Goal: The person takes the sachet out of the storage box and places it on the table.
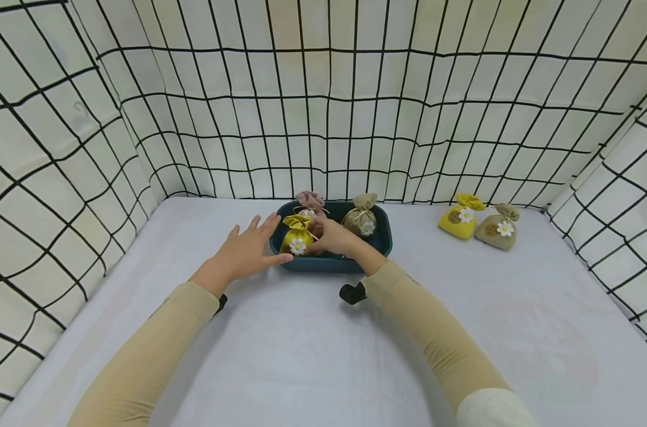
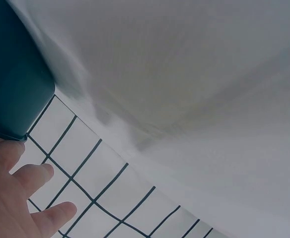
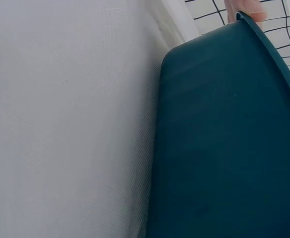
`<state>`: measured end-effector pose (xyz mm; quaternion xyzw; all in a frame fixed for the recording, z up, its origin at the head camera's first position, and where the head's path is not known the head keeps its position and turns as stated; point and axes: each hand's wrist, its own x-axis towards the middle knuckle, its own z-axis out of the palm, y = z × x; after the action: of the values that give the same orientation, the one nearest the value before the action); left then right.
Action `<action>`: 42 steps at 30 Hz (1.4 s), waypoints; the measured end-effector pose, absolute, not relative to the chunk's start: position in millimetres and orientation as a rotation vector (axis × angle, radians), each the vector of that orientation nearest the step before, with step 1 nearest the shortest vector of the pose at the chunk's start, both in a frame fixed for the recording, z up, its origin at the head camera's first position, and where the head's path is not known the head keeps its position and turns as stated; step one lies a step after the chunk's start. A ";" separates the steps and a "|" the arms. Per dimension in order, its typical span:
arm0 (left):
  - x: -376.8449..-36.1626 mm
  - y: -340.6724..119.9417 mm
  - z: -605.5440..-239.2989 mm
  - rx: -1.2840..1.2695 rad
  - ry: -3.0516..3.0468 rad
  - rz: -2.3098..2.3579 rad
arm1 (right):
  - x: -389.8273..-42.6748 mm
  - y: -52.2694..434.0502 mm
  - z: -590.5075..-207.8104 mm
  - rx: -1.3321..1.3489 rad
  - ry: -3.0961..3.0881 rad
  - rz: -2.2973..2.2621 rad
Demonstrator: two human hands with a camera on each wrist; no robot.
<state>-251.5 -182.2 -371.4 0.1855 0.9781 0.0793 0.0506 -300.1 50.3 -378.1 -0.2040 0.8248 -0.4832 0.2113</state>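
Observation:
A dark teal tub point(image 1: 328, 264) stands on the white cloth by the back grid. Inside it are a yellow drawstring pouch point(image 1: 290, 242) with a white daisy, a pink pouch point(image 1: 310, 200) behind it and a beige pouch point(image 1: 359, 222) at the right. My right hand point(image 1: 334, 237) reaches over the front rim and pinches the yellow pouch by its right side, the fingertips partly hidden. My left hand point(image 1: 246, 249) spreads its fingers along the tub's left end. In the left wrist view, left fingers point(image 2: 33, 178) lie at the tub's rim point(image 2: 6, 135).
Another yellow pouch point(image 1: 458, 221) and another beige pouch point(image 1: 496, 230), both with daisies, lie side by side on the cloth to the right. A black wire grid point(image 1: 328, 98) over white cloth walls the back and both sides.

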 end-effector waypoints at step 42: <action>-252.8 -182.6 -371.9 0.617 2.999 0.105 | -299.0 62.1 -371.0 -0.598 2.357 -1.504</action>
<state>-252.8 -182.6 -371.9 0.2012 0.9782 0.0343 0.0392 -299.0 62.1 -371.0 -0.2069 0.8161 -0.5208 0.1408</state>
